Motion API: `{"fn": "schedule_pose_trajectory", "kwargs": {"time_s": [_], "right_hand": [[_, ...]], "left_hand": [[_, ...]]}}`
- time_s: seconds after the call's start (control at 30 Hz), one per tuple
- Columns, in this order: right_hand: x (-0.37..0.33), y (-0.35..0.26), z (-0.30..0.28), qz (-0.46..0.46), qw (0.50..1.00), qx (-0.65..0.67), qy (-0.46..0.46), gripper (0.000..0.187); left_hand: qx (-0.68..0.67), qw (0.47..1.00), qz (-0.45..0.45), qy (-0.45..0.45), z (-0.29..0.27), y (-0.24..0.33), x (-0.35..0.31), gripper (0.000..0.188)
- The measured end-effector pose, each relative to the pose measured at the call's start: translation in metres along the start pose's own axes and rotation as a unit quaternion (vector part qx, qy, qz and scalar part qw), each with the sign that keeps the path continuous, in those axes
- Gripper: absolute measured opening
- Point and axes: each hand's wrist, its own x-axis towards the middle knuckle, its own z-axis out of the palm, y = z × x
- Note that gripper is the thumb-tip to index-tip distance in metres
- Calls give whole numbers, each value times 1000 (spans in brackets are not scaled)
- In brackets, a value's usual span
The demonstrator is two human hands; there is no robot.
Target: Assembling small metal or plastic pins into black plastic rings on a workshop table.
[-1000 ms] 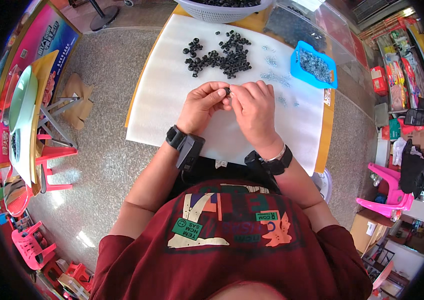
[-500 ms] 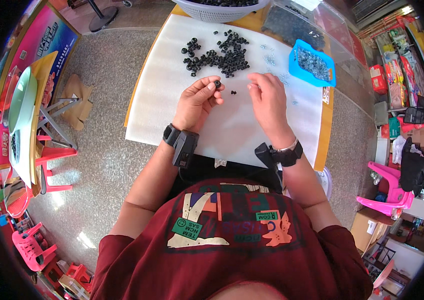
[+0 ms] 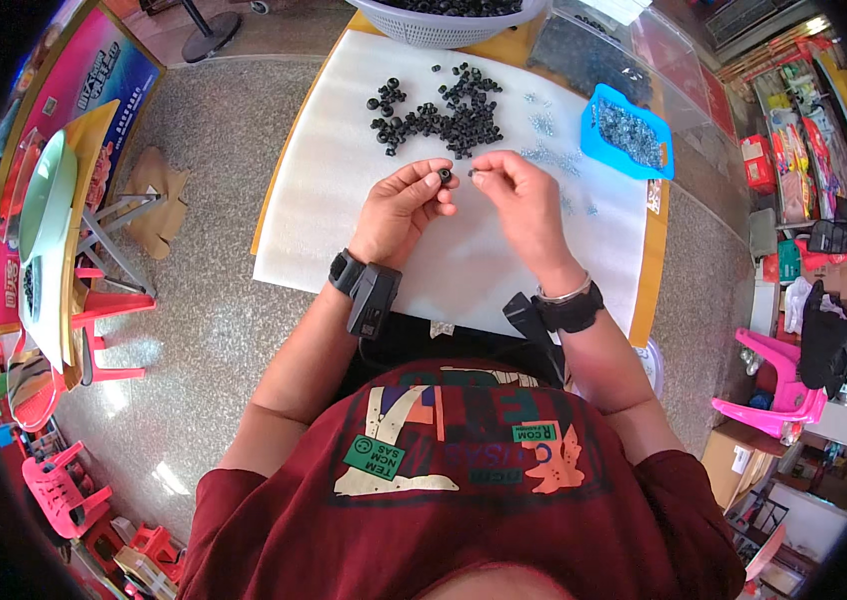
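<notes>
small parts and cut-off edges i cannot read clearly

the piece in my right hand (image 3: 519, 195) is too small to tell, only a dark speck at the fingertips. the white basket (image 3: 444, 20) is cut by the top edge. the pieces in the blue tray (image 3: 634, 135) blur into a grey mass. the clear box (image 3: 604, 50) content is dim. my palms are hidden from view.

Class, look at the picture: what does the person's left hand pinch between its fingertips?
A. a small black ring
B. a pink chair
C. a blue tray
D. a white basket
A: the left hand pinches a small black ring above the white sheet.
</notes>
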Motion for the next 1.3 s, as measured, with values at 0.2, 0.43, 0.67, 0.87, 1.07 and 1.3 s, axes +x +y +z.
{"fn": "schedule_pose_trajectory", "kwargs": {"time_s": [0.2,0.43,0.67,0.87,1.07,1.3], "right_hand": [[-1,-17,6,4,992,121,-17,11],[-2,-22,7,-191,975,-110,19,11],[-2,-20,3,-264,946,-189,2,10],[0,-13,-5,-302,924,-230,-36,9],[-3,-23,-16,-341,884,-310,-79,18],[-4,-12,-8,-316,920,-228,-34,16]], "left_hand": [[-3,1000,1,-18,-1,-1,1,21],[17,1000,8,-16,-1,-2,0,20],[66,997,27,-11,-1,-8,1,20],[118,993,13,-13,4,-4,-2,21],[198,980,10,-32,2,-7,-2,19],[150,988,-16,-24,2,-4,-1,23]]}}
